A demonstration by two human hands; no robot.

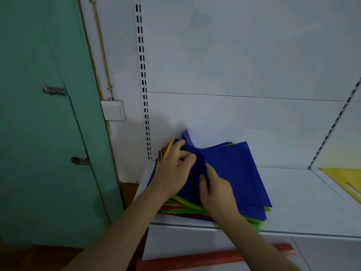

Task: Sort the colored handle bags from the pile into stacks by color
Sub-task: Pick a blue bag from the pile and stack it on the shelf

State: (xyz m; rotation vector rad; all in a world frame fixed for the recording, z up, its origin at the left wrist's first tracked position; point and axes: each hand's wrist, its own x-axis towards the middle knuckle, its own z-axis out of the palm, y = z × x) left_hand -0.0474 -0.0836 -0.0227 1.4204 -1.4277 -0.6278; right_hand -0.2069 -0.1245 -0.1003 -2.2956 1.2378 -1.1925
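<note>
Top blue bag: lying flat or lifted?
Partly lifted. The left hand and right hand pinch the top blue bag, curling its left part up off the pile; its right part lies flat.

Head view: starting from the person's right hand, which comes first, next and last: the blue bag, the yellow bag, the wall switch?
From the right hand:
1. Blue bag, gripped by that hand, atop the pile.
2. Wall switch, up to the left, beside the green door.
3. Yellow bag, far right on the shelf.

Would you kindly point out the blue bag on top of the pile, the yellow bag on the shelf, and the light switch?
blue bag [234,173], head view, on its flat upper face.
yellow bag [345,178], head view, on its visible corner at the right edge.
light switch [113,110], head view, on its rocker plate.
</note>
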